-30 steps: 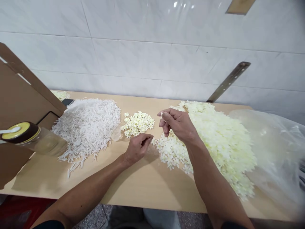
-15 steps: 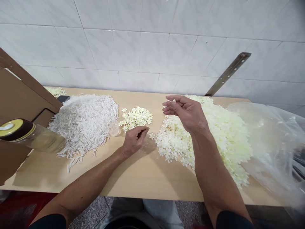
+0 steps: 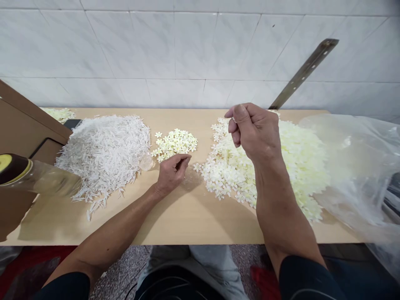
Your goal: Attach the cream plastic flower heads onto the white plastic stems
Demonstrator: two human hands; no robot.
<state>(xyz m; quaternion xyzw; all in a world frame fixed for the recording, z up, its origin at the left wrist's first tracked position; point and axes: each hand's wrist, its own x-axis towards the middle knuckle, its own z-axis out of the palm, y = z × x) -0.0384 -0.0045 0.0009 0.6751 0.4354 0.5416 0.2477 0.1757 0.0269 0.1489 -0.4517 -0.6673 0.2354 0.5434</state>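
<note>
My left hand (image 3: 173,171) is pinched closed just in front of a small heap of yellow-green flowers (image 3: 178,141); whatever lies between its fingertips is too small to make out. Raised over the big pile of pale artificial flowers (image 3: 300,154) on the right, my right hand (image 3: 254,129) has its thumb pressed to the curled fingers. What it pinches, if anything, is hidden. To the left spreads a mound of thin white stems (image 3: 109,154). A small clear round piece (image 3: 146,161) sits between that mound and the small heap.
A clear jar with a yellow and brown lid (image 3: 46,177) lies at the left beside a cardboard box (image 3: 21,129). A clear plastic bag (image 3: 353,166) covers the table's right end. A metal strip (image 3: 303,75) leans on the tiled wall behind the table (image 3: 187,225).
My right hand has turned and its fingers have curled in; the small white bit seen at its fingertips no longer shows. The left hand keeps its pinch. The camera view has tilted down.
</note>
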